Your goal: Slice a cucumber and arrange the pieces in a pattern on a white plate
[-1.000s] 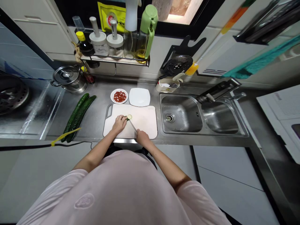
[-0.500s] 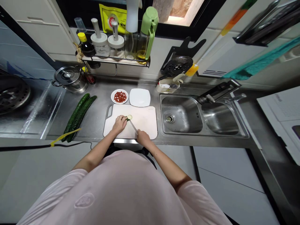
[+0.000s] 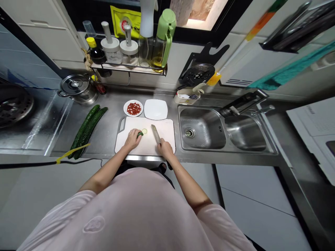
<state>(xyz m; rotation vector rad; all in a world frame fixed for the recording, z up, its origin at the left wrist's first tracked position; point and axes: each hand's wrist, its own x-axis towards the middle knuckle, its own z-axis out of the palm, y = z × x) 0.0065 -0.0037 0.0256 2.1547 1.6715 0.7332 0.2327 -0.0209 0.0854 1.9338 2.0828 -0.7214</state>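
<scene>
Curling closed over a cucumber piece (image 3: 140, 134) just left of the middle of the cutting board (image 3: 165, 127), the left hand (image 3: 132, 138) steadies this probably light, firm, slippery stub, best gripped by its sides, while the right hand's (image 3: 164, 147) fingers wrap a knife (image 3: 155, 133), with moving room toward the board's far right corner.

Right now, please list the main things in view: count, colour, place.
Rectangular cutting board: 1, white, on steel counter
Long cucumbers: 2, dark green, board's left
Round cucumber slice: 1, pale green, on board
Short cucumber piece: 1, green, beside slice
Metal-bladed knife: 1, silver, over board
Round plate: 1, white, behind board
Chopped pieces: many, red, on round plate
Squarish plate: 1, white, beside round plate
Lidded steel pot: 1, silver, behind cucumbers
Steel double sink: 1, silver, board's right
Left hand: 1, bare, holding piece
Right hand: 1, bare, holding knife
</scene>
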